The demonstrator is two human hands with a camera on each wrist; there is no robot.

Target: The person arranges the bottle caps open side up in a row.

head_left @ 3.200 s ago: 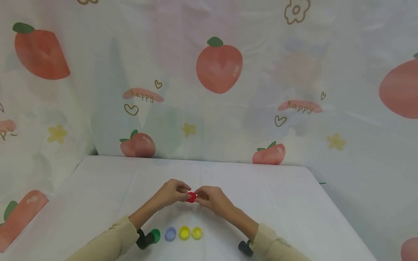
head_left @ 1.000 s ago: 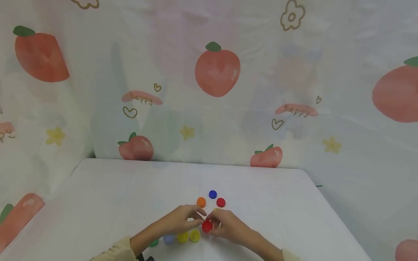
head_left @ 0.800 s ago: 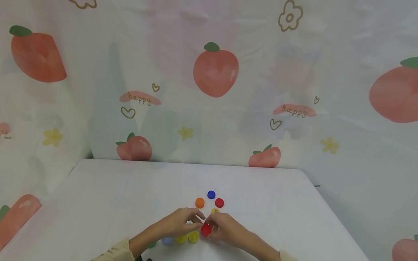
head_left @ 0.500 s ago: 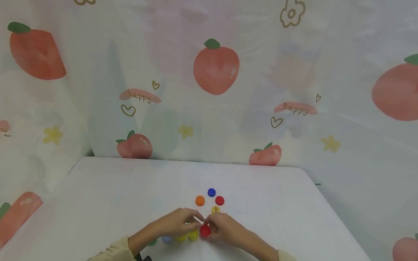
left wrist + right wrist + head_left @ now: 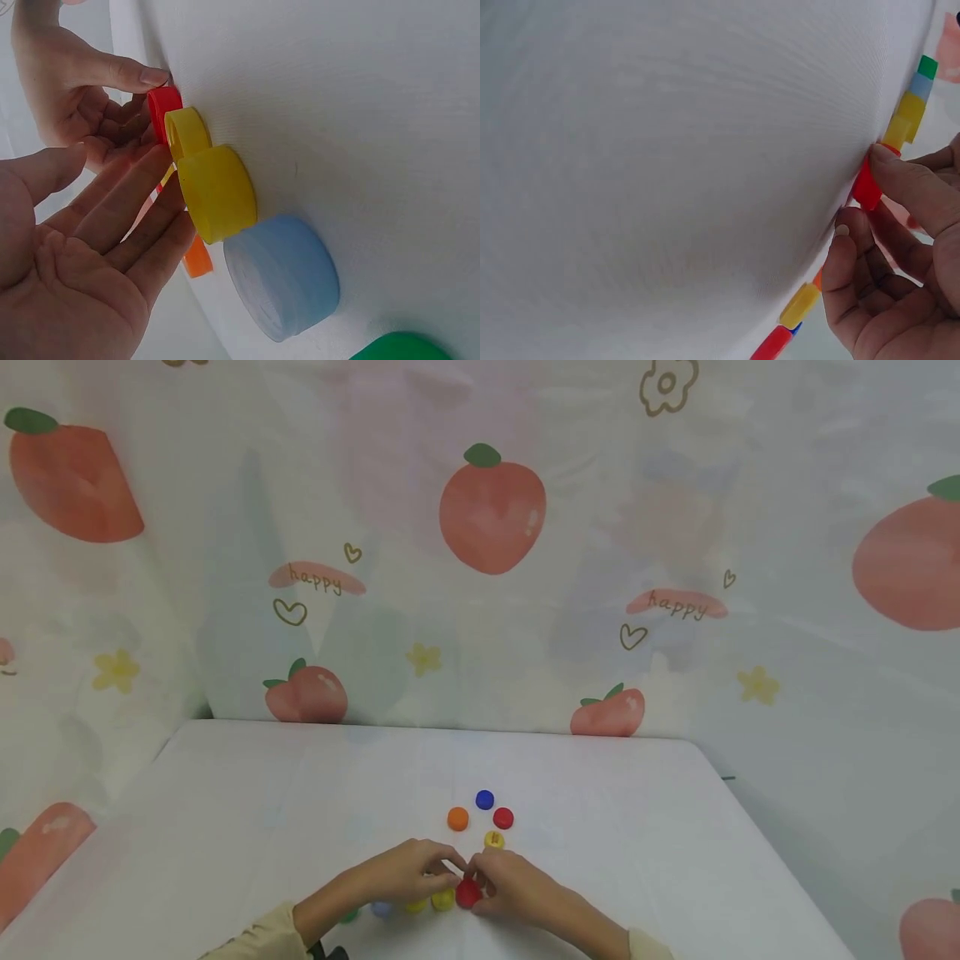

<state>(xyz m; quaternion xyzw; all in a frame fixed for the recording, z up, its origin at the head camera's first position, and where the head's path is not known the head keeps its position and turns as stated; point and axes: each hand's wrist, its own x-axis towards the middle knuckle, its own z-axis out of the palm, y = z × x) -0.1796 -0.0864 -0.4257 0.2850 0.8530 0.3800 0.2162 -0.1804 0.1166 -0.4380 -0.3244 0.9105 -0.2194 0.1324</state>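
My right hand pinches a red bottle cap between thumb and fingers, low at the right end of a row of caps. Beside it in that row stand a small yellow cap, a larger yellow cap, a light blue cap and a green cap. My left hand hovers over the row with relaxed, nearly straight fingers, its fingertips right by the yellow caps. In the head view it partly covers the row.
Behind the hands, on the white-covered table, lie an orange cap, a dark blue cap, another red cap and a yellow cap. A fruit-printed curtain hangs past the table's far edge.
Both hands have come nearer from farther back on the table, uncovering the far caps. The held red cap has settled against the row's right end, shifting only slightly in the last second.
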